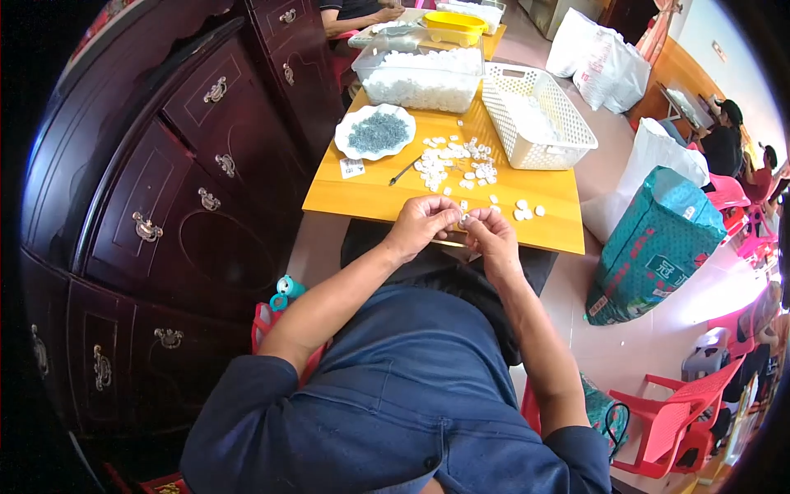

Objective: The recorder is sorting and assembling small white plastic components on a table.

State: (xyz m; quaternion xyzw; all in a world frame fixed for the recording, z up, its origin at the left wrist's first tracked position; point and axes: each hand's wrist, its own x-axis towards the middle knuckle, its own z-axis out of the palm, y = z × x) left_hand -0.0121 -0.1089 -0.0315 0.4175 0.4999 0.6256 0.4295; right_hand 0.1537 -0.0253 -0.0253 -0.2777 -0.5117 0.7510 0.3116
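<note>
My left hand (421, 224) and my right hand (490, 233) meet at the near edge of a small yellow table (370, 193). Between their fingertips they pinch one small white plastic piece (464, 219). Several more small white pieces (457, 165) lie scattered on the tabletop just beyond my hands. A white plate of small grey parts (375, 132) sits at the table's left. A thin dark tool (404, 172) lies beside the plate.
A white slotted basket (535, 115) and a clear tub of white pieces (421, 78) stand at the table's far side. A dark wooden cabinet (164, 214) runs along the left. A teal sack (658, 247), white bags (601, 62), red plastic chairs (671, 416) and other people are on the right.
</note>
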